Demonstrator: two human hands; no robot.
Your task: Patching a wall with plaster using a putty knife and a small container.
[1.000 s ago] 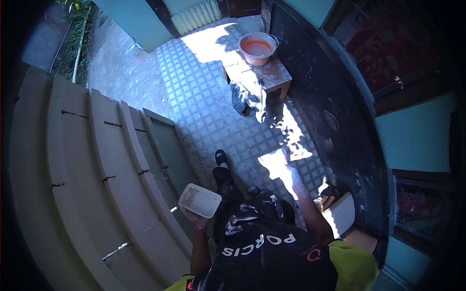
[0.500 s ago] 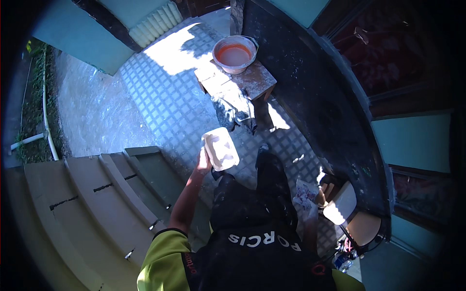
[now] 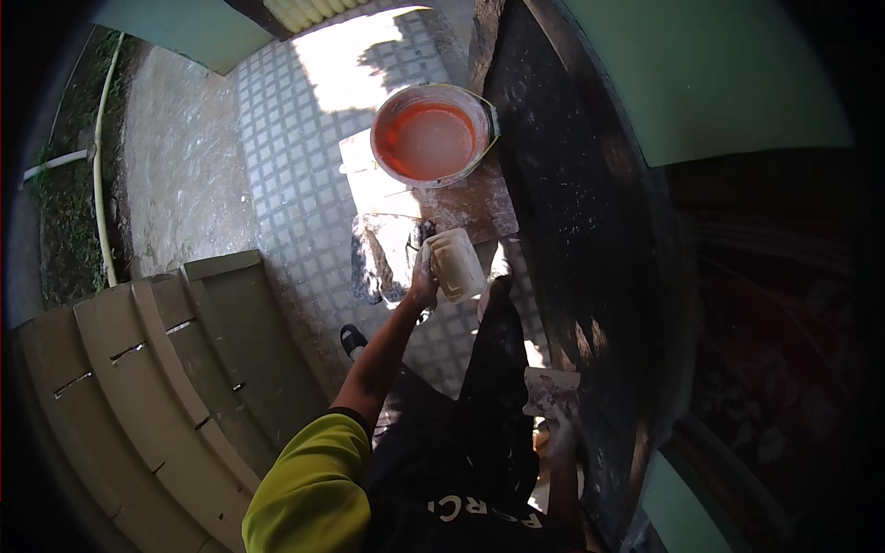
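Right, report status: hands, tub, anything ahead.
Left hand holding pale tub. Right hand gripping flat, smeared plate. Orange-lined bucket on low bench ahead; crumpled cloth at the bench's near edge.

a wooden table (image 3: 481, 207) stands on the tiled floor (image 3: 281, 170) at 12 o'clock, its top smeared white. toward its own 12 o'clock sits a tub (image 3: 393, 131), orange inside, holding pale liquid (image 3: 435, 145); a grey cloth (image 3: 369, 263) hangs at its 7 o'clock edge. a sandal (image 3: 351, 339) rests on the tiles at 8.
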